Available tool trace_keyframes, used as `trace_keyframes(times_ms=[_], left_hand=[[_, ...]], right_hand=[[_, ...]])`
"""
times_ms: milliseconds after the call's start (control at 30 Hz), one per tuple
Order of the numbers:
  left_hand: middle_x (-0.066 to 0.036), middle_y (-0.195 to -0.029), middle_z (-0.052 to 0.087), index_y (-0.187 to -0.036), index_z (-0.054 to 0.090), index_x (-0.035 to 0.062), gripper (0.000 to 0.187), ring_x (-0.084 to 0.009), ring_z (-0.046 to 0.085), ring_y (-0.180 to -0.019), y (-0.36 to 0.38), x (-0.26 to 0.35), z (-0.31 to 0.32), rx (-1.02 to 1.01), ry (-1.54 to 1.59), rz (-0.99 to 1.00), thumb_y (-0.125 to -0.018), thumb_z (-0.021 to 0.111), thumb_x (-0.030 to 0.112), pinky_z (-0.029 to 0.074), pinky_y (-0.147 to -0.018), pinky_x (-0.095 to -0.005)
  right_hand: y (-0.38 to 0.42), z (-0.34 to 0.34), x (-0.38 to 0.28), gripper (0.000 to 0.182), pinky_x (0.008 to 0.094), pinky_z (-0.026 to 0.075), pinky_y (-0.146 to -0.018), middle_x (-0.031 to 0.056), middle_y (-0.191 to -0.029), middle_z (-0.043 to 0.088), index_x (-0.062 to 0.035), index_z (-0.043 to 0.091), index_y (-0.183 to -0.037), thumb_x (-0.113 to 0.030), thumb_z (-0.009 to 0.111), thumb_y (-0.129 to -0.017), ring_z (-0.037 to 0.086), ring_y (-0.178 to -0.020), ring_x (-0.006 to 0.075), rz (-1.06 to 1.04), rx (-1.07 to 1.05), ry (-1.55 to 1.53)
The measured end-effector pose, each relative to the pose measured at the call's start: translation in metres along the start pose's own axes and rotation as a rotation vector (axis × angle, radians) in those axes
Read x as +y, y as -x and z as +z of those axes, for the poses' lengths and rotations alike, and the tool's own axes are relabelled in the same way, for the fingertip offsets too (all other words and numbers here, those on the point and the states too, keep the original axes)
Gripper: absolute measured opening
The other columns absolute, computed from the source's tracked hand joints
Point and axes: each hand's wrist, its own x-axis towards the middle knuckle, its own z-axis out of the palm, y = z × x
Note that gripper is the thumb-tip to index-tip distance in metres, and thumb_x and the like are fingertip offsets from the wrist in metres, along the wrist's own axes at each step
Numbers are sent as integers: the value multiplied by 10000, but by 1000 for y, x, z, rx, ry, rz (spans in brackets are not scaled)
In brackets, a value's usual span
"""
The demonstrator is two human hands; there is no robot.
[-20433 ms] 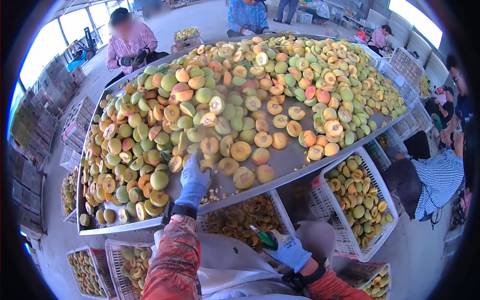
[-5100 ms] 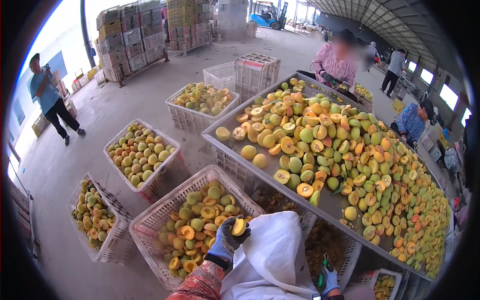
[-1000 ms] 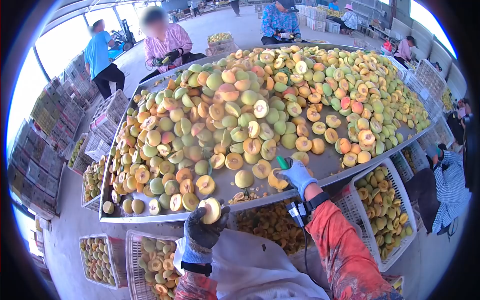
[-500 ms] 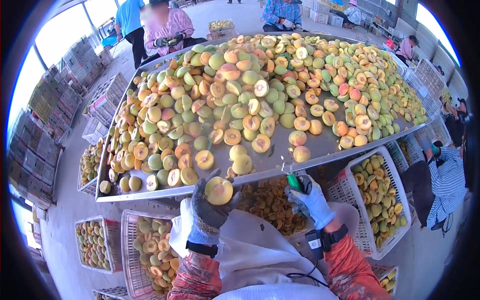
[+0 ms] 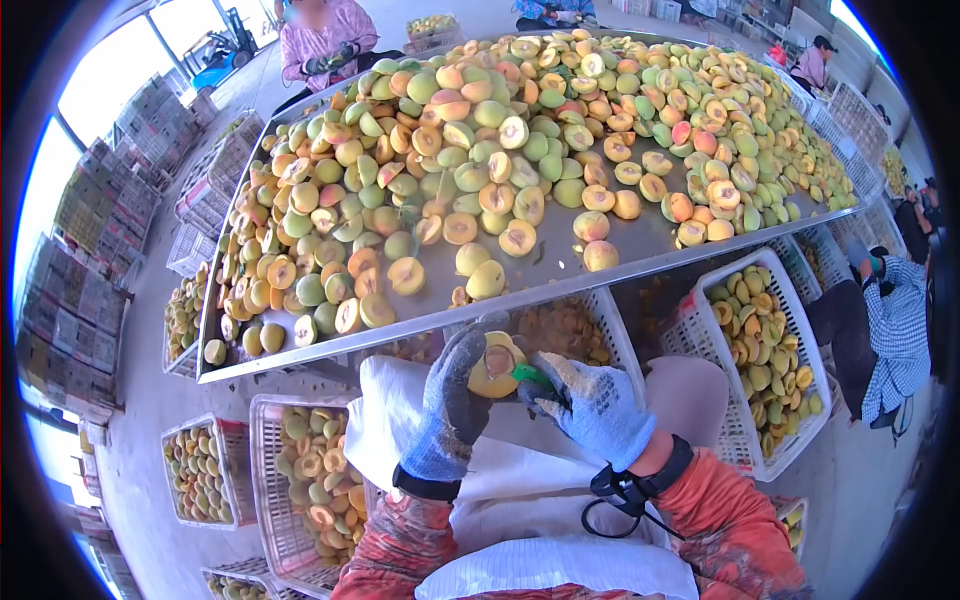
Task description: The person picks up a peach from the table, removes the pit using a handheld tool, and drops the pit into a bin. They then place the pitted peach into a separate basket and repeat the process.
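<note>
My left hand (image 5: 446,410), in a grey and blue glove, is closed around a yellow-green peach half (image 5: 487,381) with its cut face up. My right hand (image 5: 598,408), gloved too, grips a small green-handled pitting tool (image 5: 531,374). The tool's working end is at the pit in the middle of the cut face; its tip is too small to make out. Both hands are close together over my lap, just below the near edge of the metal table (image 5: 420,328). On that table lies a large heap of peach halves (image 5: 460,230).
Beneath the table edge stands a crate (image 5: 622,340) with dark scraps. Crates of peach halves stand at my right (image 5: 690,345) and left (image 5: 268,480). A person in pink (image 5: 325,40) sits across the table; another in a checked shirt (image 5: 897,330) is at the right.
My right hand has moved left, bringing the tool onto the peach half. My left hand has shifted slightly right and up with the half. The view has tilted down a little.
</note>
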Motion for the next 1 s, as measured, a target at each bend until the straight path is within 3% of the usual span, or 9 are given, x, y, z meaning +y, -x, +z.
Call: trace_keyframes(times_ms=[100,167,367,500,633,667,800,867,1000], left_hand=[[-140,-1179,532,-1225,458,31,435,-255,545,-1067,-1,18,5,17,-48,-85,-882,490,296,479,-889,-392],[-153,-1107,563,-1195,480,27,418,-268,592,-975,-4,27,3,118,464,-574,-881,484,302,534,-767,-374],[-139,-881,615,-1138,522,-8,415,-219,628,-630,12,45,2,58,226,-706,-882,474,315,483,-400,-281],[-131,-838,622,-1115,532,-20,367,-206,615,-586,21,59,12,228,138,-646,-886,491,265,463,-381,-260],[-138,-1150,559,-1109,524,-13,265,-180,561,-956,6,62,25,381,-39,-242,-890,529,137,445,-850,-294],[-138,-1150,559,-1109,524,-13,265,-180,561,-956,6,56,22,379,-34,-233,-890,529,137,445,-850,-294],[-119,-1096,564,-1115,521,-7,261,-194,557,-976,6,18,6,341,-82,-223,-872,523,87,468,-832,-301],[-132,-1119,554,-1156,516,23,417,-240,542,-1035,7,9,-3,160,-712,-31,-757,533,-98,454,-872,-320],[-158,-1096,559,-1184,523,55,589,-295,541,-1023,-1,5,-3,335,-332,-142,-623,571,-117,433,-890,-347]], right_hand=[[6,-5,-3,452,388,460,-495,112,-668,595,-60,561,-1080,-383,641,-775,603,-567,270,-3,-64,81],[7,-12,-8,451,389,454,-487,111,-659,592,-62,562,-1076,-400,626,-784,600,-555,270,-2,-112,111],[14,-27,-11,442,376,442,-475,119,-657,581,-36,565,-1043,-379,650,-779,592,-547,279,-69,-307,102],[18,-21,-27,417,399,463,-503,130,-685,608,-41,567,-1029,-363,663,-783,609,-577,297,44,-373,-119],[21,23,-38,336,326,459,-514,114,-698,615,-17,545,-1054,-236,643,-820,627,-589,192,144,-61,-530],[17,16,-39,323,413,472,-650,211,-846,605,-42,557,-1010,-322,571,-850,604,-799,359,299,-217,-658],[-18,-4,-21,373,420,472,-632,217,-841,604,-76,537,-1100,-350,569,-849,610,-795,347,425,-561,-615],[-23,-3,-19,420,423,474,-624,218,-838,604,-73,512,-1148,-363,569,-848,615,-778,338,385,-525,-393],[-9,23,-24,489,415,479,-577,194,-773,606,-17,454,-1187,-271,606,-798,624,-678,316,95,-203,169]])
